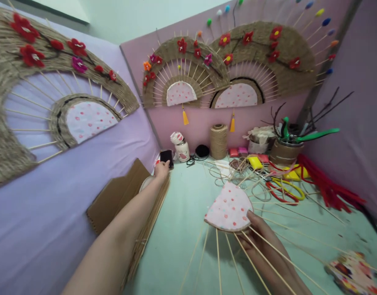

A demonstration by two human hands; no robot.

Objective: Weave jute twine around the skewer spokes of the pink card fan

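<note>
At the far back left, my left hand [162,169] reaches out with its fingers closed at the lower edge of a small black rectangular object [166,157]. What exactly that object is, I cannot make out. My right hand [265,239] grips a half-round fan base [230,207] covered in white fabric with pinkish-red dots, thumb on top and fingers beneath. Long thin bamboo sticks [219,262] radiate from the base's cardboard edge, towards me and to the right. The fan base is held tilted above the pale green tabletop [176,229].
Cardboard pieces [121,196] lean along the left. At the back stand a decorated jar [182,149] and a twine spool [218,141]. Scissors [287,188], loose wire and red pipe cleaners [326,184] lie right. Finished twine fans [256,53] hang on the walls.
</note>
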